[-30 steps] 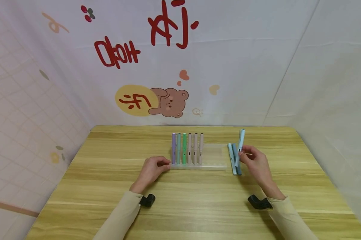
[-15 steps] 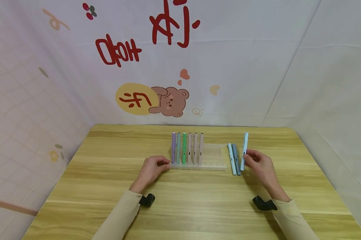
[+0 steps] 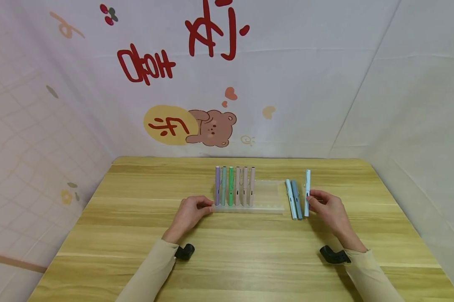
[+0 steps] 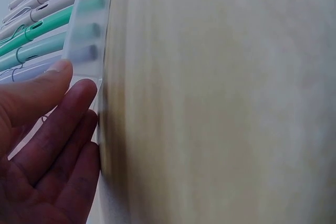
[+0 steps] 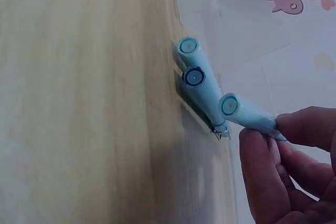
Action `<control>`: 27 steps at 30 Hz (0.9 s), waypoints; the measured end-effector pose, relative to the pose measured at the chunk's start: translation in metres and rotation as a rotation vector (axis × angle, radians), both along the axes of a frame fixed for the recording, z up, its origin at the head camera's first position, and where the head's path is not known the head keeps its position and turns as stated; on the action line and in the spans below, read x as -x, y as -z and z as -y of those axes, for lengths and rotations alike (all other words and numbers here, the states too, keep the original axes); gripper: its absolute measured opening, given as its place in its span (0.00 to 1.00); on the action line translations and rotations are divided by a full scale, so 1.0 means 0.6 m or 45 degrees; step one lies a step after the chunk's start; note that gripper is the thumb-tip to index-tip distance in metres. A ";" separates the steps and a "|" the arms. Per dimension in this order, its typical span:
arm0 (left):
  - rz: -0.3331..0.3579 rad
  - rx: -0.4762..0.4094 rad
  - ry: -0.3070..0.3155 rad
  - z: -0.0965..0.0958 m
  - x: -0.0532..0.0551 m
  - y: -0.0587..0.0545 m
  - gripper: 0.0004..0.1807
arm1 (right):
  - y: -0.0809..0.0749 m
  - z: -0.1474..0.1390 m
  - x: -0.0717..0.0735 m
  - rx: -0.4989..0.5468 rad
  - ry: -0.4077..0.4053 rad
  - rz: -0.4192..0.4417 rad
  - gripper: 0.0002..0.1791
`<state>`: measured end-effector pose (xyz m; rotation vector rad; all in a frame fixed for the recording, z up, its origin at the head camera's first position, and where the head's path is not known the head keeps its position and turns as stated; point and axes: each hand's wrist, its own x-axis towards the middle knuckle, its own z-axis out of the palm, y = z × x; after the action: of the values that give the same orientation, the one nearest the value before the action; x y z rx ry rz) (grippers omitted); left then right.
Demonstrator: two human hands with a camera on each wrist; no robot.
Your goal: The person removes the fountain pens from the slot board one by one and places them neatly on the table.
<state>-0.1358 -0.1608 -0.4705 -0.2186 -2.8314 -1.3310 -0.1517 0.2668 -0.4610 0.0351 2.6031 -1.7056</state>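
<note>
In the head view my right hand (image 3: 329,209) pinches a pale blue pen (image 3: 307,193) between thumb and fingers, holding it nearly upright. Its round end faces the camera in the right wrist view. Just left of it, a light blue pen (image 3: 291,200) and a darker blue pen (image 3: 297,200) lie side by side on the table. A clear plastic pen stand (image 3: 268,209) carries several pens: a purple pen (image 3: 217,186), a teal one, a green pen (image 3: 231,186) and pinkish ones. My left hand (image 4: 52,145) touches the stand's left end with thumb and fingertips, fingers relaxed.
The stand's right half shows a bare clear back panel (image 3: 269,193). Everything rests on a wood-grain table (image 3: 242,256). A printed white cloth wall (image 3: 306,84) rises behind the table's back edge, with more cloth at both sides.
My right hand has moved right with the pale blue pen, from over the two lying pens to beside them, and the pen has come lower and more upright. My left hand stays put.
</note>
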 end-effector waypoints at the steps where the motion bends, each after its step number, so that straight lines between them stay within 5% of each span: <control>1: 0.003 -0.002 0.000 0.000 0.000 0.000 0.05 | 0.000 -0.002 0.000 -0.007 -0.008 0.005 0.24; 14: 0.007 -0.031 -0.003 0.000 0.000 -0.003 0.05 | 0.009 -0.018 0.007 -0.189 -0.082 0.042 0.26; 27: 0.014 -0.022 -0.006 -0.002 -0.002 -0.003 0.05 | 0.017 -0.020 0.011 -0.170 -0.115 0.111 0.26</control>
<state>-0.1344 -0.1597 -0.4686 -0.2054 -2.8263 -1.3598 -0.1583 0.2787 -0.4713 -0.0045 2.6076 -1.4662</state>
